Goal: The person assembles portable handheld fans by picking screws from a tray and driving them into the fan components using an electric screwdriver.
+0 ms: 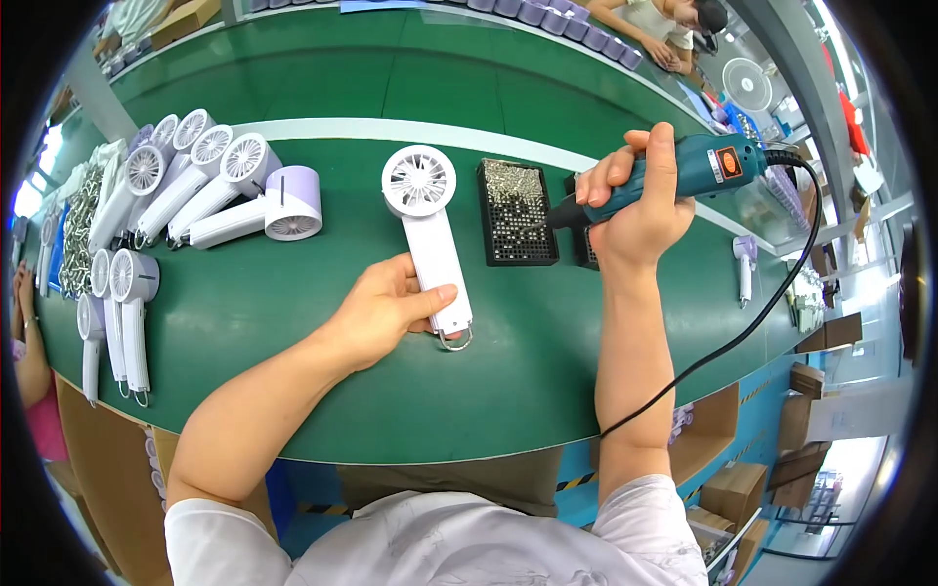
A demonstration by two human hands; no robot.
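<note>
My left hand point(391, 305) grips the handle of a white handheld fan point(436, 256), its round grille at the far end and a metal loop at the near end. My right hand point(640, 200) is wrapped round a teal electric screwdriver point(684, 176) with a black cable. The screwdriver's dark nose points left, over the right edge of a black screw tray point(519, 249). Small silvery screws fill the tray's far part. Whether the bit touches a screw, I cannot tell.
Several white and lilac fans point(210, 181) lie at the left, with more point(132, 293) nearer me. Metal loops point(83, 234) are heaped beside them. One fan point(746, 264) lies far right. The black cable point(723, 342) crosses my right forearm. A person point(674, 34) sits across the conveyor.
</note>
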